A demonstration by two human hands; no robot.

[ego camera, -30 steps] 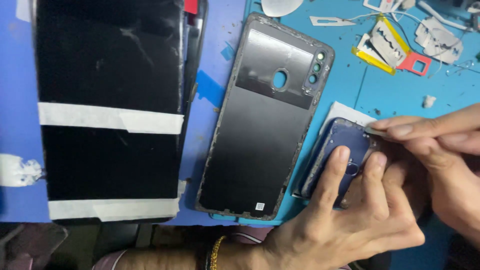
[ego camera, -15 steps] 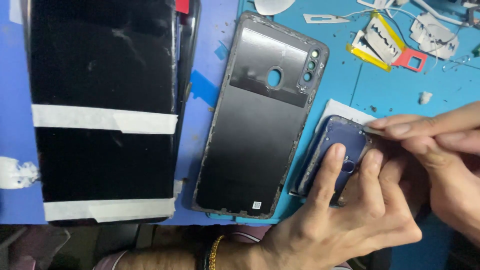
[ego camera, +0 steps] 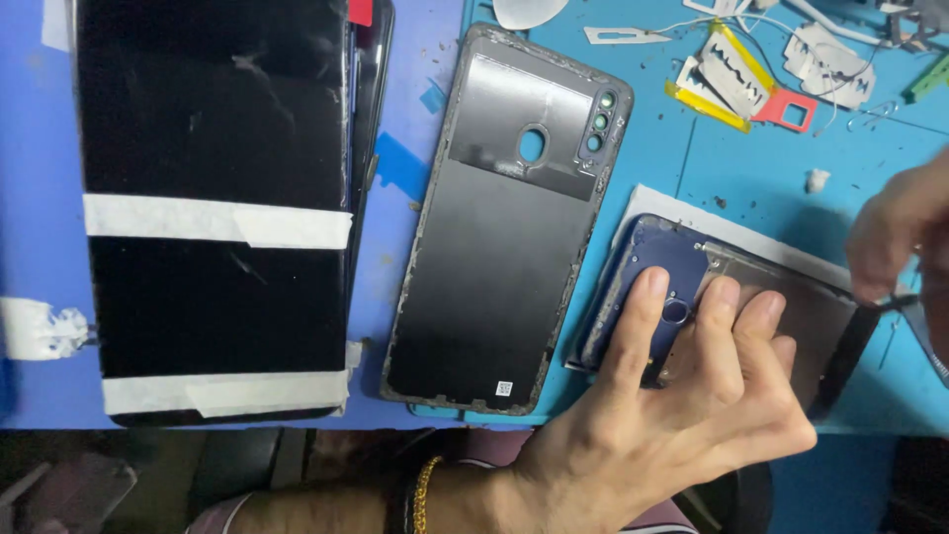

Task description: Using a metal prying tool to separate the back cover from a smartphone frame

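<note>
At the bench's near edge, the left hand (ego camera: 682, 415) presses three spread fingers (ego camera: 633, 326) flat on a blue phone (ego camera: 657, 262), pinning it rather than gripping. The phone lies on white paper (ego camera: 732, 229) toward the right. At the right edge, the right hand (ego camera: 905, 232) pinches a thin dark tool (ego camera: 914, 311). A black back cover (ego camera: 514, 218) lies mid-bench; a taped screen (ego camera: 213, 208) sits left. Blades (ego camera: 732, 79) litter the far edge.
</note>
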